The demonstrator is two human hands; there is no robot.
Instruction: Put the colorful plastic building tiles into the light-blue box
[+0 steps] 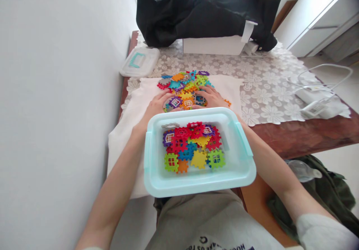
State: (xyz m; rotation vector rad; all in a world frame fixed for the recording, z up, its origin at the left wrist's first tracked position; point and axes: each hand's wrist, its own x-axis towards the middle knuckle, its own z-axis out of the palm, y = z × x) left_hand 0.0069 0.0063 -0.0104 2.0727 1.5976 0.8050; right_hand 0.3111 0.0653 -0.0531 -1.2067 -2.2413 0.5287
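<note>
A heap of colourful interlocking plastic building tiles [188,95], some with lattice windows, lies on the white cloth. My left hand [160,104] curves round the heap's left side, its fingers against the tiles. On the other side my right hand [211,97] cups the tiles with bent fingers. Between both hands a purple, an orange and a blue window tile are gathered. My thumbs are partly covered by the rim of a pale turquoise plastic box [196,187]. That box stands between my forearms, nearer my body, with more tiles [193,149] inside.
A white lid with a turquoise handle [137,61] rests at the back left. Black fabric [207,12] drapes over a white box at the back. A white cable [325,66] and a white device lie on the right. A wall [56,74] borders the left side.
</note>
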